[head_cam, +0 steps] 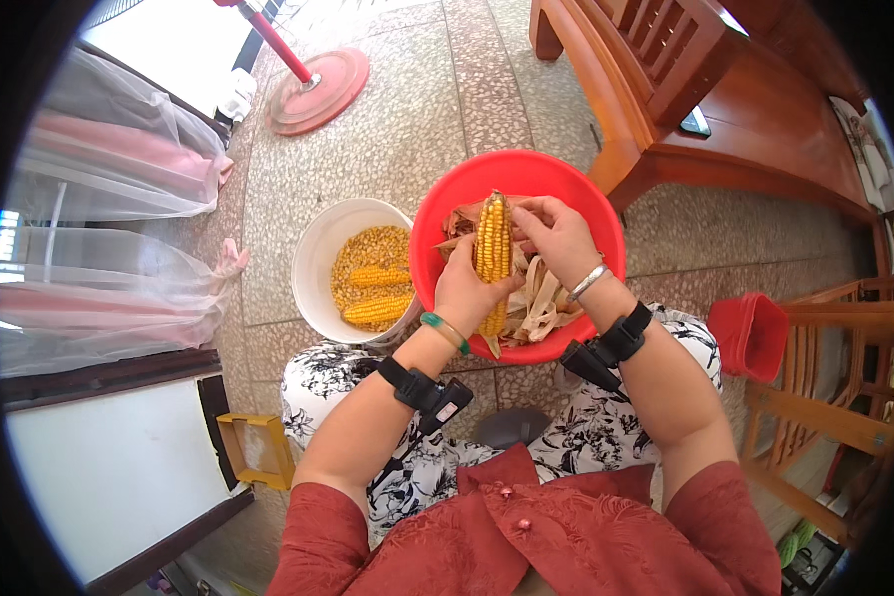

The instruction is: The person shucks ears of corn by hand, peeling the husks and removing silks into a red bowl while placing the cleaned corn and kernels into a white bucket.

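Observation:
My left hand holds an ear of yellow corn upright, its dark tip away from me. At the upper right side of this ear is my right hand, its thumb close to the kernels; whether its fingers grip anything is hidden. Both hands are over a red plastic basin holding dry corn husks. To the left, touching or close to the basin, stands a white bucket. Loose kernels fill its bottom, and two husked ears of corn lie on them.
A wooden bench carrying a phone stands at the upper right. Red plastic bins sit right of my knee. A round red stand base is on the terrazzo floor. Sheer curtains hang left, above a yellow box.

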Available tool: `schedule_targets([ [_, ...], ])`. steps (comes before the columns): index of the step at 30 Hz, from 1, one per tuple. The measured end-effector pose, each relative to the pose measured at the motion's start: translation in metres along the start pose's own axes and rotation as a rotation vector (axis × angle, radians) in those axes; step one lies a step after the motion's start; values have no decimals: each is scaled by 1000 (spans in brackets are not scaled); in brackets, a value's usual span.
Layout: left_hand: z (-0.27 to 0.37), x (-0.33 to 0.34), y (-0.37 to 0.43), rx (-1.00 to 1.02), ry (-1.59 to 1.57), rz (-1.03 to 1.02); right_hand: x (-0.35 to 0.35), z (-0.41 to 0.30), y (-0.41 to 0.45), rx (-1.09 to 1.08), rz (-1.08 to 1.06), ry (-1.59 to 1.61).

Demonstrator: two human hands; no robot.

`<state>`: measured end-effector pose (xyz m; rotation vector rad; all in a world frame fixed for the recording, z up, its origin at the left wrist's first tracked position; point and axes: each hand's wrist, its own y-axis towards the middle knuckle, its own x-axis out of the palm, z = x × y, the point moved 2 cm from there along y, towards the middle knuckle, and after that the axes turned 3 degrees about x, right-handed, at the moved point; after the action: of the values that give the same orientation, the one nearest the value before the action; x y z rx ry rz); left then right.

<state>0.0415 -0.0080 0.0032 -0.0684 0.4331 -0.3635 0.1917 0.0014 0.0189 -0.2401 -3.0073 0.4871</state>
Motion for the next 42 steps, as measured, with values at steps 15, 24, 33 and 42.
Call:
schedule_targets([
  [15,9,0,1,53,302,40,-7,-15,8,-148,-10,-313],
  [24,-2,-4,4,-28,107,56,0,-13,0,-10,-1,-11],
  [33,-17,-10,12,-172,-51,7,-19,-5,8,54,-158,147],
  [42,-8,-9,7,-235,-718,-80,-35,-16,5,135,-32,30],
])
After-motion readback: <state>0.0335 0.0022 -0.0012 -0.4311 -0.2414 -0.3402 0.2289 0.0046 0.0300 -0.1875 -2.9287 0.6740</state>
